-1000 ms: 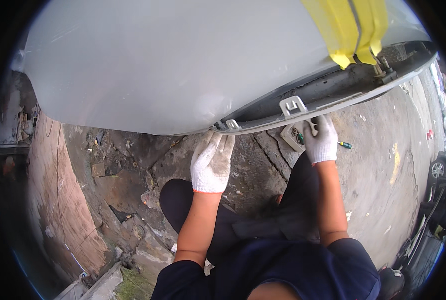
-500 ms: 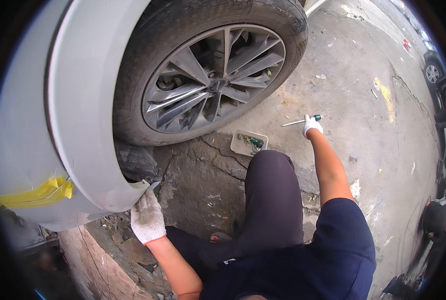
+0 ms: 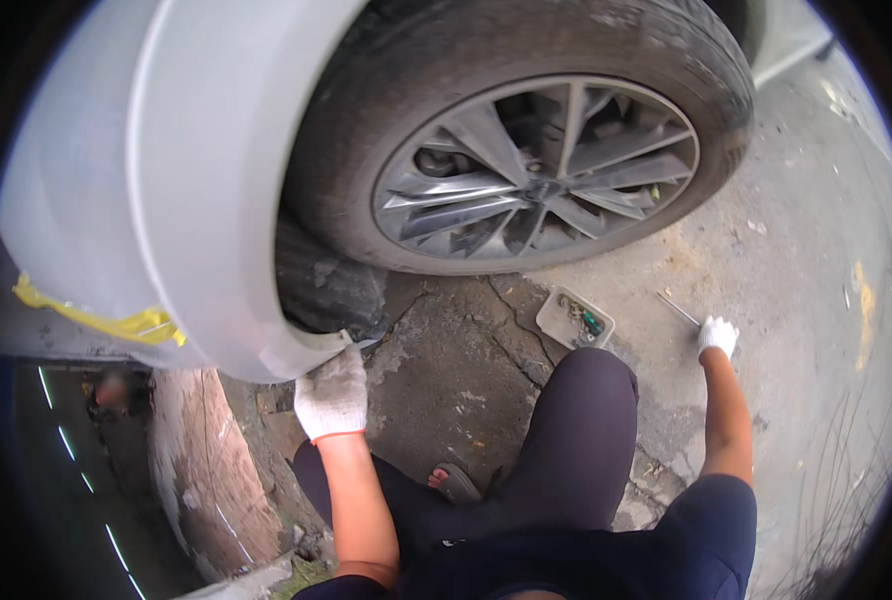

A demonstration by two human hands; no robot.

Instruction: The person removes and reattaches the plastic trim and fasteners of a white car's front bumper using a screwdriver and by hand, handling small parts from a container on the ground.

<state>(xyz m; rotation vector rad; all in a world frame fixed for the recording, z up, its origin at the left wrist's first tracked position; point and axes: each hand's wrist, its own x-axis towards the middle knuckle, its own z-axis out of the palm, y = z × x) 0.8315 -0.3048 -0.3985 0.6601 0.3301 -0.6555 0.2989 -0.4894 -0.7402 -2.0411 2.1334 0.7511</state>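
My left hand point(image 3: 333, 395), in a white knit glove, grips the lower corner of the pale grey bumper point(image 3: 221, 290) beside the wheel arch. Its fingertips are partly hidden at the edge, where a dark liner flap point(image 3: 369, 343) shows. Out to the right, low over the concrete, my gloved right hand point(image 3: 718, 338) is closed around a screwdriver. The thin metal shaft point(image 3: 678, 308) points up and left, and the hand covers the handle. Between my knee and the tyre sits a small pale tray point(image 3: 606, 338) holding metal bits and a green-handled tool point(image 3: 592, 322).
The car's wheel point(image 3: 541, 190), with its multi-spoke rim, fills the top middle. Yellow tape point(image 3: 106, 322) hangs on the bumper's lower left. Cracked concrete point(image 3: 446, 370) spreads beneath my bent knee point(image 3: 576, 430). A worn reddish board or ledge point(image 3: 201, 470) stands at lower left.
The view has swung, so the wheel and tray appear farther right. My left hand keeps its place on the bumper corner. The screwdriver has turned in my right hand, and its green handle no longer shows.
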